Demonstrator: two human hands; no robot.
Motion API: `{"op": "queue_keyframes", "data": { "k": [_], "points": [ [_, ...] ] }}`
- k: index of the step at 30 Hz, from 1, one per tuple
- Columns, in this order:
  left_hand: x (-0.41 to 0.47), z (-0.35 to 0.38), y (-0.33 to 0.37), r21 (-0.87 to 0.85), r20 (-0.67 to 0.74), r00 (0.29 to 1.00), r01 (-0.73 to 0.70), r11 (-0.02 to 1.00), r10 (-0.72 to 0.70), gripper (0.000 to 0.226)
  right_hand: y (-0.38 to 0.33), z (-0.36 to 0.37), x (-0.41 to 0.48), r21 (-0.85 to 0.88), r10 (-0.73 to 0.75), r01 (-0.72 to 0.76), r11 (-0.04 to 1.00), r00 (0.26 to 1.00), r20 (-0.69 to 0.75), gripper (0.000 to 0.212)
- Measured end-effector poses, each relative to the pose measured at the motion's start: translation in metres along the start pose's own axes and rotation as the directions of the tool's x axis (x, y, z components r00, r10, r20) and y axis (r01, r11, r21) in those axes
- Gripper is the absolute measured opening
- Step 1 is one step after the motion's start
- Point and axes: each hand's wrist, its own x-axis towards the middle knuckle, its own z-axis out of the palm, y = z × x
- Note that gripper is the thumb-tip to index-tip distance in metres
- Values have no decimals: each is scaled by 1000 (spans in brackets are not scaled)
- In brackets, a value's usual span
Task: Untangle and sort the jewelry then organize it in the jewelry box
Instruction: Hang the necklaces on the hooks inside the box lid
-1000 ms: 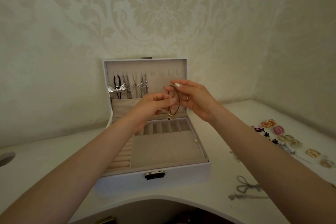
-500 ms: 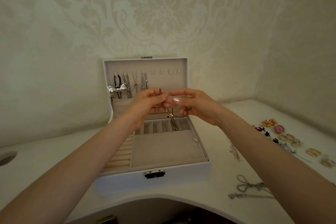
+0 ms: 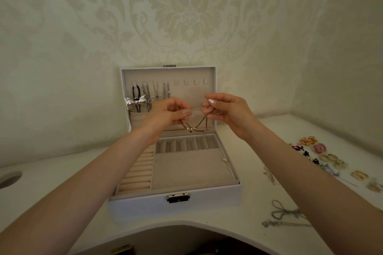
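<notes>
Head view: I log thin gold beaded chain, ends pinched by left hand and right hand fingers, over open white jewelry box. Hung: several necklaces. Outstanding: coloured earrings, silver chains on white surface.

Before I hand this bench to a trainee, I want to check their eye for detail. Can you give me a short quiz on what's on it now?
1. True or false: the thin chain hangs slack between the left hand and the right hand, each pinching one end.
2. Where do the loose earrings lie relative to the jewelry box? A) inside it; B) on the table to its right; C) on the table to its left.
3. Fill in: ___ hooks in the lid are bare.

Key: 1 true; 2 B; 3 four.
</notes>
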Motion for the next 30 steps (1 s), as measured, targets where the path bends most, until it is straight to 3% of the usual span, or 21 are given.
{"op": "queue_keyframes", "data": {
  "k": [8,15,19,24,30],
  "points": [
    [6,12,22,294,167,986,-46,955,-4,12,-14,24,4,185,-91,74,980,992,87,19],
    [8,19,23,290,187,982,-35,956,-21,16,-21,35,5,229,-139,102,968,979,150,23],
    [7,16,23,270,231,971,-9,963,-56,11,-22,33,5,133,-162,137,982,967,196,24],
    [5,8,30,154,342,940,-34,987,-21,9,-16,30,4,-147,-78,118,982,964,254,24],
    [4,-3,32,203,376,925,-21,979,-58,5,-6,28,-2,-387,-31,104,916,981,192,37]
  ]
}}
